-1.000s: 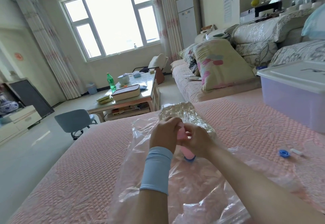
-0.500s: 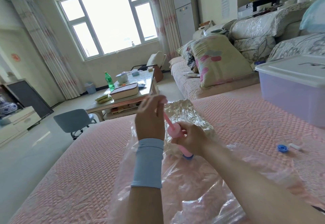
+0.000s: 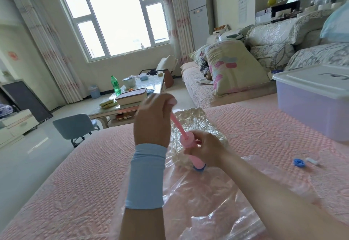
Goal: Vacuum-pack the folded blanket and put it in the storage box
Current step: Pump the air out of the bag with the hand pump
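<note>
One pump on one bag: left hand grips plunger, right hand clasps barrel (pink). One box, one cap right of pump.

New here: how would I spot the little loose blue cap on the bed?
Find the big translucent storage box with its white lid, on the right of the pink bedspread. In front of it, nearer the person, lies the blue cap, beside a small white oblong piece. It is a round ring lying free, unlike the blue valve under the pink pump.
</note>
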Available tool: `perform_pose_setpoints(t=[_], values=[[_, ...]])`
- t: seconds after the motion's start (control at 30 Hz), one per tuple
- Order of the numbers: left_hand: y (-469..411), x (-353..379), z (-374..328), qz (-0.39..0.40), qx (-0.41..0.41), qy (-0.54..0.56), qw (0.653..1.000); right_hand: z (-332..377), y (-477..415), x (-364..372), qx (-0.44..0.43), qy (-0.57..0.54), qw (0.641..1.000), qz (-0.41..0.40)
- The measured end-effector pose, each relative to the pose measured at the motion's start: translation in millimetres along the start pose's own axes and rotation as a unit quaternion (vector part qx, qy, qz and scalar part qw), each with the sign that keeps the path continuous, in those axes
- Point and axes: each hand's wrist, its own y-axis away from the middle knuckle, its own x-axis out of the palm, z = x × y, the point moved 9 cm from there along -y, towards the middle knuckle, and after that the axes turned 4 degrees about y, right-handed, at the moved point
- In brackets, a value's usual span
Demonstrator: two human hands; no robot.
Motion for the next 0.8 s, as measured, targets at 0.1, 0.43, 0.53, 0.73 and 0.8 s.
perform_pose_setpoints(t=[0.1,0.43,0.53,0.73,0.8], values=[[-5,-18,-6,-0.050,-0.001,0.056,0.997,-3,1,0,0.009,0.004,1.000,-0.002],[73,100,43,0.233,-0.134,0.102,0.958,5,5,-6,0.016,0.018,0.999,-0.040],[77,117,50,0.275,-0.195,0.184,0.923,9,8,-16,0.019,0.052,0.997,-0.052],[98,121,92,0.215,-0.371,0.376,0.822,29,17,-37,0.001,0.139,0.985,-0.103],[113,134,92,0.274,-0.381,0.371,0.801,48,24,-46,-0.048,0.186,0.968,-0.160]])
